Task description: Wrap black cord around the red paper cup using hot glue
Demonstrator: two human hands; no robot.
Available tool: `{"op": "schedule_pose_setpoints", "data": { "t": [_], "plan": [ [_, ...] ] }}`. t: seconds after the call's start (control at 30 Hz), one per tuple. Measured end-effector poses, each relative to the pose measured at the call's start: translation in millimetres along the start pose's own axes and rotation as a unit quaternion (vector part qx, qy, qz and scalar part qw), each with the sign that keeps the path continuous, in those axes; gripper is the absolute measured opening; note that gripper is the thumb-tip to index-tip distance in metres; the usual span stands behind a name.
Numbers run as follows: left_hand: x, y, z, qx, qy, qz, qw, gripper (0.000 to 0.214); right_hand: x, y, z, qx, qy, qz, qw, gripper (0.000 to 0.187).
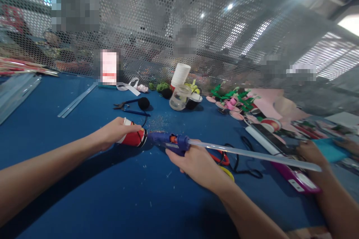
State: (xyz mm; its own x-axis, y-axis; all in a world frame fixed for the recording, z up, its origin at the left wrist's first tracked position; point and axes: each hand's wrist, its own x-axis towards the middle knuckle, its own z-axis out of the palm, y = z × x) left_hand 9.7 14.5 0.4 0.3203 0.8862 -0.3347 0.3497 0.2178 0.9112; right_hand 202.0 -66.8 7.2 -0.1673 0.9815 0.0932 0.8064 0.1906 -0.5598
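My left hand is wrapped round a red paper cup with a white rim and a black band at its base. The cup lies on its side, its base turned to the right. In my right hand is a blue glue gun, its nozzle pointing left at the cup's base; whether it touches I cannot tell. A long translucent glue stick sticks out of the gun's rear. Just beyond the cup lie blue-handled pliers and a black pompom with a dark cord.
At the back stand stacked white paper cups and a clear plastic cup. Spare glue sticks lie left. Pink and green craft pieces, a purple power strip and scissors are right, near another person's hand.
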Motion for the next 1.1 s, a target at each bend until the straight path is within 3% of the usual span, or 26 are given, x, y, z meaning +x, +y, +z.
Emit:
{"op": "schedule_pose_setpoints", "data": {
  "t": [0.17,0.5,0.93,1.1],
  "plan": [
    [0.2,0.3,0.6,0.000,-0.001,-0.002,1.000,0.030,-0.8,0.4,2.7,0.022,0.007,0.023,0.999,0.016],
    [-0.2,1.3,1.2,-0.003,0.005,-0.004,1.000,0.029,-1.4,-4.2,-0.9,0.044,-0.010,0.048,0.998,0.012],
    [0.7,-0.4,-0.1,0.022,0.005,-0.002,1.000,0.032,-3.1,-7.1,-0.1,0.011,-0.005,0.066,0.998,0.018],
    [2.8,-1.8,0.3,-0.004,0.004,-0.004,1.000,0.031,-5.1,-8.0,2.3,-0.005,-0.025,0.034,0.999,0.015]
  ]
}}
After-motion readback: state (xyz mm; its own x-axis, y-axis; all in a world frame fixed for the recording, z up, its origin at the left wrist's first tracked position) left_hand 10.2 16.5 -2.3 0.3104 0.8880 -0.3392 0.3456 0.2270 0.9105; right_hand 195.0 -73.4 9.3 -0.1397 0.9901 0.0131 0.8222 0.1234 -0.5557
